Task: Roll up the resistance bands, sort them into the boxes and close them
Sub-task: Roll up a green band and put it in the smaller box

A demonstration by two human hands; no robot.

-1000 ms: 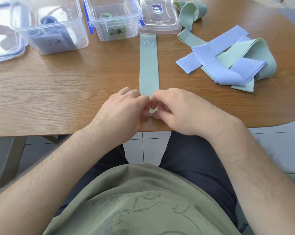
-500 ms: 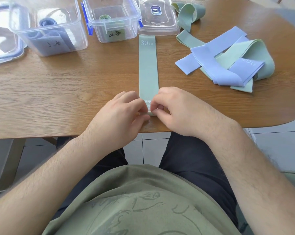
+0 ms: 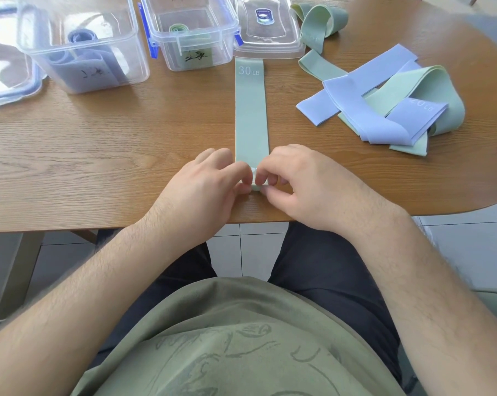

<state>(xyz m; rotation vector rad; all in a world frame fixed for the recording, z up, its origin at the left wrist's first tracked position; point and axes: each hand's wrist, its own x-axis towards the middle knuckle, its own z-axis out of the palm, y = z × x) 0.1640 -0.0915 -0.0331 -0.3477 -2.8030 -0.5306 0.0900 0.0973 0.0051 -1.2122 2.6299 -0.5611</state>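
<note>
Green band (image 3: pixel 251 115) near end pinched: left hand (image 3: pixel 204 192), right hand (image 3: pixel 301 187).

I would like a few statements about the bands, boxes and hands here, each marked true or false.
1. Both the left hand and the right hand pinch the near end of the green 30 LB band. True.
2. The middle box is closed. False: it stands open; a lid lies beside it.
3. The left box holds purple bands. True.
4. The pile at the right is only green. False: purple and green bands are mixed.
</note>
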